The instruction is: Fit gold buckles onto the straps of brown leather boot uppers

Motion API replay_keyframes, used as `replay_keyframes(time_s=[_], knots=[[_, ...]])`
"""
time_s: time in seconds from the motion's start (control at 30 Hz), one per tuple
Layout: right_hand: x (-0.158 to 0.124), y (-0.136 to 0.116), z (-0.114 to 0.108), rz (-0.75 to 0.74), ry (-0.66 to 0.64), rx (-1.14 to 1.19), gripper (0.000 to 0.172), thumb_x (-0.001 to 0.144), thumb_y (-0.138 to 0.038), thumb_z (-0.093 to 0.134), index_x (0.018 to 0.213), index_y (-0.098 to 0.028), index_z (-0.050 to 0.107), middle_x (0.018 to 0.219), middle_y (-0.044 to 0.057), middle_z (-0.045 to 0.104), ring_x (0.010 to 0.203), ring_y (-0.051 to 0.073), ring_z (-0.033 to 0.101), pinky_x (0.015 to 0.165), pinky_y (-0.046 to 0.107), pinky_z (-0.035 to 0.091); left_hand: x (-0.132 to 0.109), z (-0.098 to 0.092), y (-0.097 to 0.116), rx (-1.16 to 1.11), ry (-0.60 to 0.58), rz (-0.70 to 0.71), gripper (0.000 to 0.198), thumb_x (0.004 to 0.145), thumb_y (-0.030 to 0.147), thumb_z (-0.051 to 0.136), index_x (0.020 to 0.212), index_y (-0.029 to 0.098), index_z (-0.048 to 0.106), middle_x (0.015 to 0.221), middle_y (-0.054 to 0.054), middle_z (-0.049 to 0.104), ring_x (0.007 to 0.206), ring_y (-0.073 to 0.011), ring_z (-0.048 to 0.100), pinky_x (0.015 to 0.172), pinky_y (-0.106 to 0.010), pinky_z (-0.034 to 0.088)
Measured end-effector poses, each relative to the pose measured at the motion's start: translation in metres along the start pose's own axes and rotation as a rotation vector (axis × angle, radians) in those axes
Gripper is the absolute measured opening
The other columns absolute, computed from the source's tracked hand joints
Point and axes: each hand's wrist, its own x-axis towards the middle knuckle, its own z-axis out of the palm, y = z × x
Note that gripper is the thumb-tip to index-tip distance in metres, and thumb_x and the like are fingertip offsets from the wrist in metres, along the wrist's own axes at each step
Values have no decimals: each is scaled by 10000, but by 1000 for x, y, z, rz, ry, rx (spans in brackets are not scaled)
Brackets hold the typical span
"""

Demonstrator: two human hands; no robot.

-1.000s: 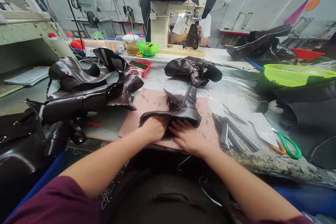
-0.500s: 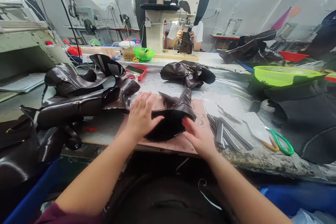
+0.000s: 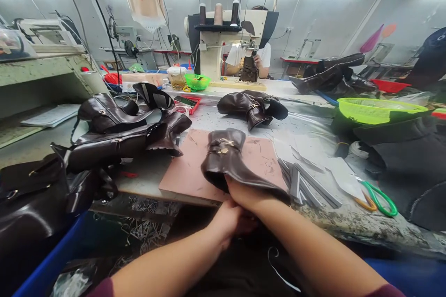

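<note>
A dark brown leather boot upper [image 3: 223, 155] with gold-coloured buckles lies over the front of a pink board [image 3: 188, 174], its sole side open toward me. My right hand [image 3: 245, 195] reaches in under its near edge, and the leather hides the fingers. Just below, in front of the board's edge, my left hand [image 3: 226, 222] is closed close against the right one. Its fingertips are hidden, and I cannot make out what they hold.
More boot uppers [image 3: 118, 148] are piled on the left, and another upper [image 3: 252, 106] lies behind the board. On the right are grey strips [image 3: 303, 185], green-handled scissors [image 3: 381, 199] and a yellow-green basket [image 3: 379, 110]. Beyond a sewing machine [image 3: 212, 51] sits a person [image 3: 263, 58].
The boot upper has turned so its buckled side faces up. Both hands have come off its sides and drawn together at its near edge, the right one going under the leather. My view has tilted up.
</note>
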Motion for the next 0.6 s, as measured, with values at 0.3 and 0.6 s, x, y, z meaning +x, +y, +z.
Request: replay_keyframes(time_s=[0.3, 0.6], knots=[[-56, 43, 0, -287, -59, -111, 391, 866, -148, 368, 1223, -67, 508, 1291, 175, 491, 1201, 268, 450, 977, 421, 413, 2, -51, -7, 1238, 75, 770, 495, 775, 296, 556, 1197, 56, 462, 1264, -217, 487, 1179, -291, 455, 993, -427, 379], [-83, 56, -14, -56, -116, -44, 449, 807, -320, 561, 1203, -116, 507, 1167, 170, 593, 1048, 288, 574, 851, 414, 491, 3, -45, -15, 1391, 98, 938, 462, 801, 317, 512, 1212, 105, 497, 1174, -151, 561, 1109, -273, 491, 942, -398, 394]])
